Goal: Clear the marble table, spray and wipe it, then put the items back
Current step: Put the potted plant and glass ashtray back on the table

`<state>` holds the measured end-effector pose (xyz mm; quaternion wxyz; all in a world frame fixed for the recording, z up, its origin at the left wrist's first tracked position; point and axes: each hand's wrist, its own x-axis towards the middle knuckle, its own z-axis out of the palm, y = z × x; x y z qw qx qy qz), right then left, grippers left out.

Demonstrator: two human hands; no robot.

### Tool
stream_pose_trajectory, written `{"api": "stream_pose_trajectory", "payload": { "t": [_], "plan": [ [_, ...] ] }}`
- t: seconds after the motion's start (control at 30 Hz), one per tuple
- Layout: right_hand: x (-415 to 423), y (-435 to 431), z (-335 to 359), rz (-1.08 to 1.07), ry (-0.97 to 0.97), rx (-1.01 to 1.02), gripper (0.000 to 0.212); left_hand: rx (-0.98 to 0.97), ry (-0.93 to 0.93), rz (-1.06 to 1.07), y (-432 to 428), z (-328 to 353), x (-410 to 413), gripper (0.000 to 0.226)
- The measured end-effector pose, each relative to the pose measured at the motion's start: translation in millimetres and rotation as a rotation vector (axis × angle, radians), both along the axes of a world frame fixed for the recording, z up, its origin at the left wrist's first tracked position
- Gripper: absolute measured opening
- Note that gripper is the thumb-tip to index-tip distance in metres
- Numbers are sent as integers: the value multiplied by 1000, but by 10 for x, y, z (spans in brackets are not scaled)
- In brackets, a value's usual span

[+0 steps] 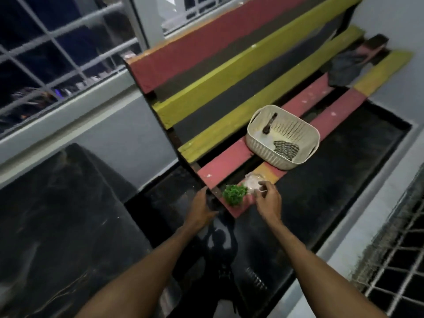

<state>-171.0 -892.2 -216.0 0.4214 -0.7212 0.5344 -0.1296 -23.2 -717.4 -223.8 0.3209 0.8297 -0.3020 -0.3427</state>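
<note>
Head view: both hands at the near end of the slatted counter (229,161), right fingers (263,188) on a clear glass piece (252,182)
Just left of the green plant (234,194), the left hand (202,204) sits at the counter's dark corner; blur hides whether it grips anything. Just right of the plant, the right hand (268,198) has its fingers curled onto the near edge of the glass piece, which touches the plant's right side. Both things stand on the outermost slat, so a loose pinch or a brush against the plant could tip either off the edge or into the gap between slats. Beyond the plant sits the cream basket (270,157), holding small items, and a dark cloth (346,70) lies far behind
</note>
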Motion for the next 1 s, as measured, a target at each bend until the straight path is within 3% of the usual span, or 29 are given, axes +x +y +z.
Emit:
{"api": "stream_pose_trajectory", "payload": {
  "t": [0.2, 0.33, 0.5, 0.63, 1.0],
  "plan": [
    [-17, -700, -1105, -15, 152, 104, 32, -123, 144, 128, -462, -1213, -128, 111],
    [43, -843, -1491, -38, 183, 89, 38, -146, 142, 141, -596, -1723, -191, 107],
    [144, -921, -1724, -23, 173, 60, 38, -266, 101, 213, -821, -1819, -227, 73],
    [171, -950, -1759, -69, 172, 51, 26, -220, 55, 242, -817, -1929, -222, 54],
    [71, -931, -1779, -138, 145, 88, 32, -277, -20, 282, -929, -1862, -324, 61]
  ]
}}
